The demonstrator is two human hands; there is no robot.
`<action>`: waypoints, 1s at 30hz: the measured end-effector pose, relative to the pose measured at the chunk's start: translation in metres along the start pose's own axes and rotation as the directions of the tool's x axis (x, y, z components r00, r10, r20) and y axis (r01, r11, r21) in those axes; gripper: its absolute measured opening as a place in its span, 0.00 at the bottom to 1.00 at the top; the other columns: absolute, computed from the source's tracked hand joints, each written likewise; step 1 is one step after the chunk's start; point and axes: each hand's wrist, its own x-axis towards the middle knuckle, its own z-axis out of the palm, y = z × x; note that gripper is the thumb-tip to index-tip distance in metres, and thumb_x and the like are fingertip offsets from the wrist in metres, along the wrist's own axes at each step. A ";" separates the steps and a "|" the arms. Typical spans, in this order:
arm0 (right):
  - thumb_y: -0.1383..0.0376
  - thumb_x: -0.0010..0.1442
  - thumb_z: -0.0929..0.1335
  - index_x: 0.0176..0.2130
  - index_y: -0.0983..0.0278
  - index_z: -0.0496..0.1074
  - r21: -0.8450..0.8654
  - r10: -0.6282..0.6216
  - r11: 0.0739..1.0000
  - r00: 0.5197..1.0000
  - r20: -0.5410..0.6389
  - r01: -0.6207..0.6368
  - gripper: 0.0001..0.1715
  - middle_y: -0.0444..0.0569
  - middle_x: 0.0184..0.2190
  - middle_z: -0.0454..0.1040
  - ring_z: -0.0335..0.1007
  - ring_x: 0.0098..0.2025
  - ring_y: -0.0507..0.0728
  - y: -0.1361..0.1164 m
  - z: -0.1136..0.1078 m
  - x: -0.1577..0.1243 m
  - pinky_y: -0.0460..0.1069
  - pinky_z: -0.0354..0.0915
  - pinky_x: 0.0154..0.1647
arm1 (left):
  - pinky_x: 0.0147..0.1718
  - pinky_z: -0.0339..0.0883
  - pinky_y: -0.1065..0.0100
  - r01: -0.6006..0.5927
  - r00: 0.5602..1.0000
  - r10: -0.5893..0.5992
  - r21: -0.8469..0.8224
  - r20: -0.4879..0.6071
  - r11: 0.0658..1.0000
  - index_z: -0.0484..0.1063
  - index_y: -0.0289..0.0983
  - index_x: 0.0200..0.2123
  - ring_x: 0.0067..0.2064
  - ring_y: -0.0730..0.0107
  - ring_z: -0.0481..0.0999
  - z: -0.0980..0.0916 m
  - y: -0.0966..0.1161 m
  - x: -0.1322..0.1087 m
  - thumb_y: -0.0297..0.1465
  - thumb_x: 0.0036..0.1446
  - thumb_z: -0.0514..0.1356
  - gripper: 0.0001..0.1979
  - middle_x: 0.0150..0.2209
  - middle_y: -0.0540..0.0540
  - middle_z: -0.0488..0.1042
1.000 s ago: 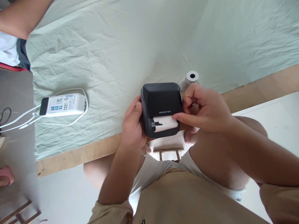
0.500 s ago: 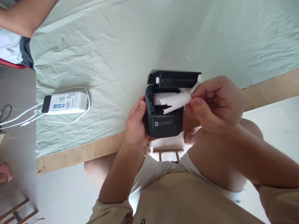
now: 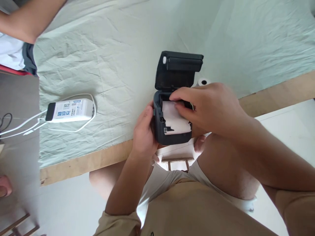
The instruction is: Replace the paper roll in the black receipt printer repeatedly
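A dark portable label printer [image 3: 172, 139] is held above the table's near edge, its lid [image 3: 176, 73] swung up. My left hand [image 3: 145, 131] is closed around the printer's left side. White paper [image 3: 176, 118] lies in the compartment, and its ragged, torn end hangs over the printer's front. My right hand [image 3: 209, 105] reaches in from the right. Its thumb rests on the paper and its index finger goes in behind, closed on the paper roll. The roll's core and right end are hidden by this hand.
A small white roll [image 3: 203, 82] stands on the green cloth [image 3: 118, 72] behind my right hand. At left lies a white power strip [image 3: 71, 110] with cables [image 3: 24, 124]. Another person's arm [image 3: 31, 21] shows at the upper left. A wooden table edge [image 3: 86, 159] runs below the cloth.
My right hand has moved left into the compartment. The paper's torn end now lies forward over the printer's front. The lid stands further open, and a white roll behind has come into view.
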 end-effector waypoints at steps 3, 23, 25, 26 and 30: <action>0.65 0.59 0.75 0.37 0.57 0.77 -0.058 0.036 0.998 0.984 0.174 -0.026 0.04 0.42 0.21 0.68 0.47 0.22 0.51 -0.004 -0.004 0.008 0.51 0.42 0.28 | 0.45 0.76 0.70 0.031 0.999 -0.031 0.022 0.040 0.999 0.84 0.41 0.40 0.42 0.66 0.82 0.000 0.002 -0.001 0.40 0.70 0.64 0.11 0.39 0.48 0.83; 0.52 0.56 0.78 0.29 0.57 0.65 0.382 0.437 0.878 0.808 -0.394 -0.288 0.22 0.46 0.26 0.71 0.69 0.28 0.55 0.101 -0.020 -0.017 0.55 0.63 0.30 | 0.34 0.81 0.61 0.086 0.991 -0.098 0.128 0.087 0.988 0.80 0.41 0.47 0.43 0.54 0.87 -0.001 0.008 -0.007 0.48 0.65 0.68 0.18 0.42 0.44 0.85; 0.50 0.59 0.78 0.30 0.57 0.67 0.216 0.413 0.909 0.845 -0.340 -0.357 0.22 0.48 0.29 0.76 0.72 0.33 0.56 0.100 -0.020 -0.024 0.55 0.66 0.36 | 0.37 0.83 0.57 0.117 0.989 -0.128 0.140 0.078 0.983 0.80 0.41 0.47 0.45 0.50 0.87 0.000 0.009 -0.007 0.48 0.64 0.67 0.18 0.42 0.43 0.85; 0.50 0.58 0.79 0.32 0.57 0.68 0.152 0.427 0.904 0.849 -0.311 -0.399 0.22 0.49 0.31 0.77 0.73 0.34 0.56 0.102 -0.020 -0.025 0.55 0.67 0.38 | 0.38 0.84 0.55 0.132 0.987 -0.143 0.141 0.073 0.981 0.79 0.42 0.47 0.46 0.48 0.87 0.001 0.011 -0.007 0.48 0.64 0.67 0.18 0.42 0.43 0.85; 0.57 0.51 0.84 0.41 0.58 0.74 0.067 0.495 0.866 0.833 -0.246 -0.495 0.24 0.51 0.38 0.82 0.74 0.35 0.55 0.113 -0.022 -0.022 0.54 0.68 0.39 | 0.43 0.85 0.53 0.153 0.984 -0.164 0.131 0.074 0.980 0.80 0.42 0.47 0.51 0.46 0.86 0.002 0.012 -0.008 0.48 0.63 0.68 0.17 0.44 0.43 0.85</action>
